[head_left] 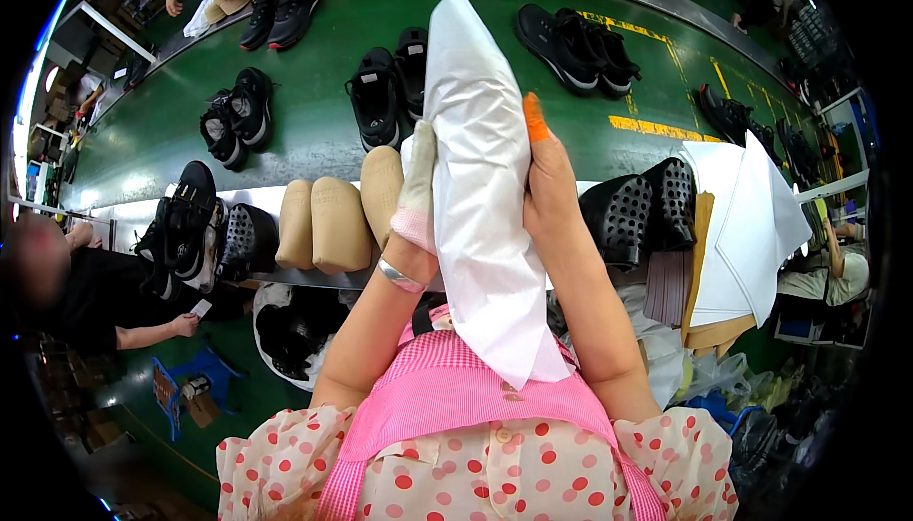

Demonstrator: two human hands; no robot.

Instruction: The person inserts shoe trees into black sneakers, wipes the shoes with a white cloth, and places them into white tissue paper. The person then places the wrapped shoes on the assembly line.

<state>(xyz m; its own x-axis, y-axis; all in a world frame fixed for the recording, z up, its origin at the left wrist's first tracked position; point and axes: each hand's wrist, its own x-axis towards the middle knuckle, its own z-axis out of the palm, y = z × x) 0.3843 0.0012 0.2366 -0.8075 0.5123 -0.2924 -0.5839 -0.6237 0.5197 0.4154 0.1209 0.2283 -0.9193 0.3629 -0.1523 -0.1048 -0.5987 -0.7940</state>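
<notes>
A long bundle wrapped in crinkled white paper (475,160) stands upright in front of me, with a loose paper corner hanging toward my apron. What the paper covers is hidden; the outline narrows to a rounded tip like a shoe form. My left hand (417,188), in a pale glove with a pink cuff, is closed against its left side. Gripping the other side is my right hand (550,174), bare except for an orange cover on the thumb; its other fingers are behind the paper. Beige shoe forms (339,226) stand next to my left wrist.
Pairs of black shoes (374,98) sit on the green conveyor belt (314,74) ahead. Black perforated shoe forms (616,221) and stacked white paper sheets (737,236) are at right. More black shoes (190,221) crowd the ledge at left, near a seated person (95,293).
</notes>
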